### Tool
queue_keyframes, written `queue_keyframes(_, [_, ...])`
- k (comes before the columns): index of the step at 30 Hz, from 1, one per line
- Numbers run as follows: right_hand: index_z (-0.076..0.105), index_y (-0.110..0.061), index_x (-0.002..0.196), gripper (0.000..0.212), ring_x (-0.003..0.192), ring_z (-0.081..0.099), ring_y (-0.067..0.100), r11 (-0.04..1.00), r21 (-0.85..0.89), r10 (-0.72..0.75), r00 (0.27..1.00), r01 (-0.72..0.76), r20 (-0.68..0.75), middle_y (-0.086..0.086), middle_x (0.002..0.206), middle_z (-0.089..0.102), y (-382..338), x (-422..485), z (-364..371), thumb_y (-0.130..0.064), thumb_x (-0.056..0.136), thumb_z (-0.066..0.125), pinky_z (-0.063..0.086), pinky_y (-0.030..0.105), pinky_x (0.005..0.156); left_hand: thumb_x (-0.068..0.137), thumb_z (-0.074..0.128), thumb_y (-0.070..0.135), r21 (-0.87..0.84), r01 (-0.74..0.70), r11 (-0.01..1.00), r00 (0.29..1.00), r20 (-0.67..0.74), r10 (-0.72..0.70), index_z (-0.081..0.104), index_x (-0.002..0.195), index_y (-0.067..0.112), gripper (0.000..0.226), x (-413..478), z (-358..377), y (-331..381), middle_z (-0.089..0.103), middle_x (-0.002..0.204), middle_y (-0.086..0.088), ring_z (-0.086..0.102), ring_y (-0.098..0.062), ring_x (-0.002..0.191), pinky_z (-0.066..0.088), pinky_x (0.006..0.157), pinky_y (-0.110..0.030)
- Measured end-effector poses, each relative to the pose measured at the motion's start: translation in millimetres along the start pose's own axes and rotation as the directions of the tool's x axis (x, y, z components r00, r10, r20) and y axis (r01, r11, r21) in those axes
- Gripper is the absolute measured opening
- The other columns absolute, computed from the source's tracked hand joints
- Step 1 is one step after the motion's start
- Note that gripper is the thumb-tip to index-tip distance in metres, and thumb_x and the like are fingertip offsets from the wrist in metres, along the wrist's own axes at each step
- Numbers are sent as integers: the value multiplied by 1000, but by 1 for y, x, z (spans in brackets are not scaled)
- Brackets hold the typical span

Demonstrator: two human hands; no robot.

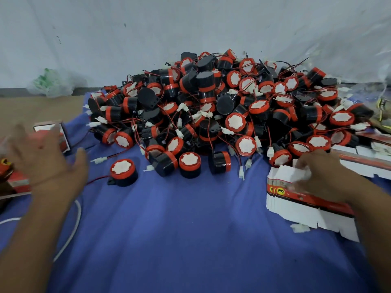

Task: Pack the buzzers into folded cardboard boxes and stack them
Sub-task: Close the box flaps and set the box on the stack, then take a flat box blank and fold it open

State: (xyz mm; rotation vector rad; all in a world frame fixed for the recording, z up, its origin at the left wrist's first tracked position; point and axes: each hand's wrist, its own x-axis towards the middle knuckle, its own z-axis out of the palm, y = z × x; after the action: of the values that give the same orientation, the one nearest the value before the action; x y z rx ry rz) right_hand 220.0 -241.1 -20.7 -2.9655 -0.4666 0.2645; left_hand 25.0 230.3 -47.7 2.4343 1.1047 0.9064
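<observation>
Black elephant emblem (280,190) on a yellow disc, red band of the flat cartons (300,210); lettering alongside too blurred to read

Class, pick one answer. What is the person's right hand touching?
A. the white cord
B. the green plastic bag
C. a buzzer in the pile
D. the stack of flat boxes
D: the right hand lies on the stack of flat boxes, with its fingers at the white flaps.
</observation>
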Motion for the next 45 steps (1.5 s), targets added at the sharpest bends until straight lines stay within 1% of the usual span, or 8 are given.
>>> queue_keyframes(5, [60,-21,70,24,56,56,14,936,290,-141,968,198,-207,-2,58,61,-4,-9,-20,-24,85,79,40,31,54,91,58,27,-408,-535,739,813,-10,583,65,120,13,33,-76,1,90,63,122,1,56,-5,112,41,100,-19])
queue_keyframes(12, [73,-22,79,13,45,52,3,554,656,-239,853,512,-463,-3,57,64,-74,-37,-7,-18,91,69,41,16,44,89,54,57,-810,59,584,492,532,689,52,135,37,50,-143,14,126,67,119,19,65,-3,104,51,85,-21])
queue_keyframes(17, [76,-12,98,10,83,61,8,716,431,-185,744,549,-642,-5,105,65,-109,-29,32,-16,94,67,49,25,74,95,61,33,-776,-16,630,593,500,631,54,127,41,34,-145,24,123,74,94,13,69,-10,75,54,68,-21])
queue_keyframes(24, [62,-27,85,15,56,56,12,482,680,150,712,553,-686,-7,65,63,-103,-28,17,-30,99,57,48,30,51,88,72,37,-566,-125,815,801,428,419,35,147,40,70,-133,29,115,43,146,22,46,4,128,48,101,-26])
queue_keyframes(29, [65,-27,79,19,48,54,0,448,729,70,793,517,-605,-12,61,64,-121,-41,22,-30,98,62,42,18,43,88,64,58,-865,222,450,556,491,671,58,133,41,49,-141,19,124,65,130,13,64,-13,117,55,89,-26])
queue_keyframes(36, [47,-40,131,48,86,63,3,542,644,-214,829,540,-516,-22,99,64,-147,-55,51,-59,88,57,52,15,67,84,65,57,-817,462,344,685,575,447,74,112,29,41,-141,25,122,76,107,-3,72,-25,101,60,82,-40])
queue_keyframes(41, [8,-51,147,92,148,11,13,719,337,-473,783,608,-404,-14,160,1,-157,-56,73,-84,73,50,30,42,116,87,51,47,-625,780,4,573,718,395,72,118,24,44,-136,25,123,69,124,-12,66,-34,113,60,81,-43])
queue_keyframes(45, [-16,-50,150,117,150,-19,8,745,378,-477,835,549,-273,-20,160,-24,-145,-42,80,-91,65,53,7,44,120,92,50,37,-785,618,42,757,608,238,77,108,22,34,-131,30,121,73,114,-10,71,-29,104,60,76,-41])
